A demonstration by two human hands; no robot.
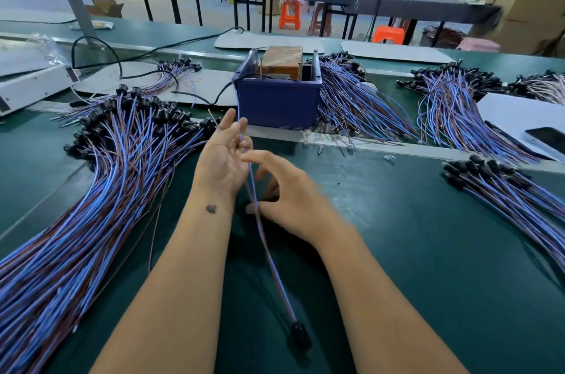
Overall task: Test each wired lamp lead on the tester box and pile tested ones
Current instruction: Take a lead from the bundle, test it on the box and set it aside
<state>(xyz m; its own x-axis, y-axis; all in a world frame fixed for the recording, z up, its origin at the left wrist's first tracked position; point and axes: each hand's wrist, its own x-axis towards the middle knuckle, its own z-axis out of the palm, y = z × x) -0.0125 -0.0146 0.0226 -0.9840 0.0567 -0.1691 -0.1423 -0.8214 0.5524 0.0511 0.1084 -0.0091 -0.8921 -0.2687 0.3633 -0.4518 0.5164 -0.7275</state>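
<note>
Head view | our left hand (224,156) and right hand (287,196) pinch one lead (269,254), fingers loosely spread | tester box (279,92) beyond fingertips | piles both sides, status unclear

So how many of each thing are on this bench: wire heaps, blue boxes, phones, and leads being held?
Wire heaps: 6
Blue box: 1
Phone: 1
Held lead: 1
Total: 9
</note>
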